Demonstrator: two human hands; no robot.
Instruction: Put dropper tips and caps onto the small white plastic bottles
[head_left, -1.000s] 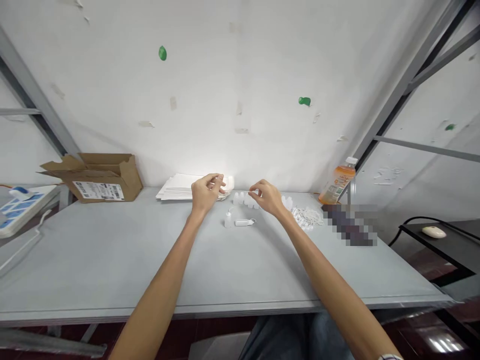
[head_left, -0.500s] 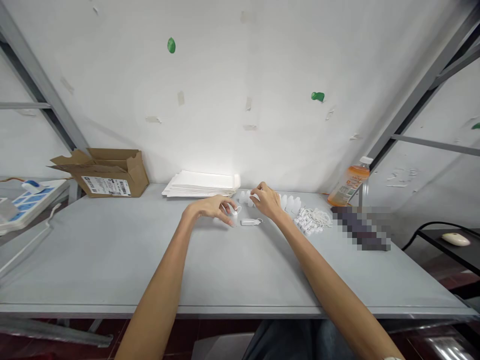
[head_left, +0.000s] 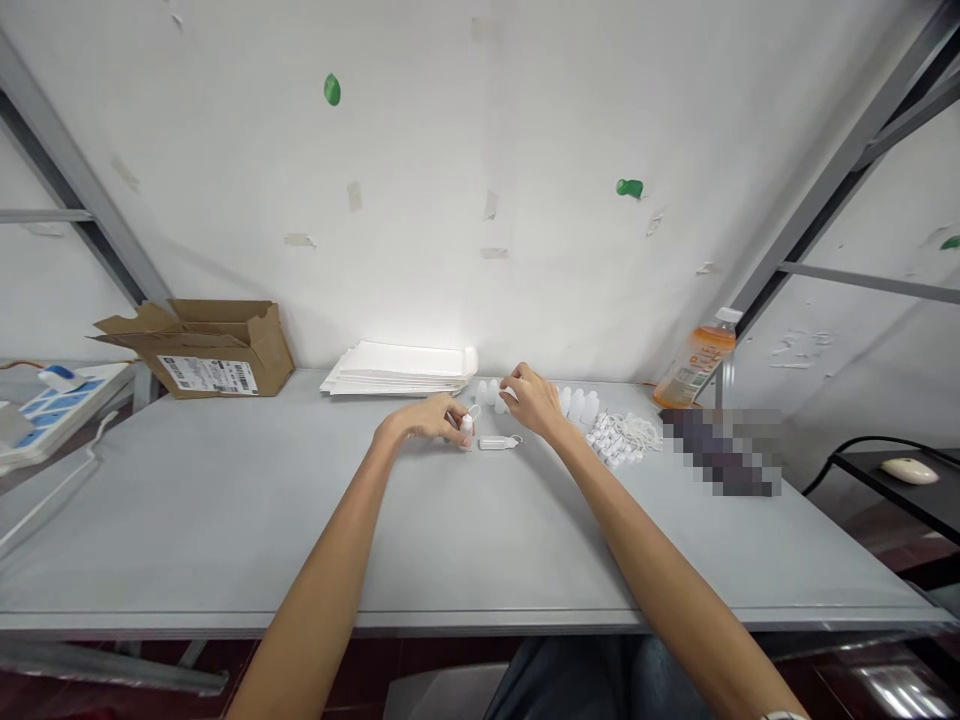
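My left hand rests on the grey table with its fingers closed round a small white upright bottle. Just right of it a second small white bottle lies on its side. My right hand hovers behind that one, its fingers pinched at a row of small white bottles standing near the wall. What the right fingers pinch is too small to make out. A heap of small white caps with loops lies to the right of my right wrist.
A stack of white envelopes lies against the wall. An open cardboard box sits at the back left, an orange drink bottle at the back right. A blurred dark item lies right. A side table holds a white mouse.
My left hand came down from the envelope stack to the table and closed on the upright small bottle. My right hand stayed by the bottle row.
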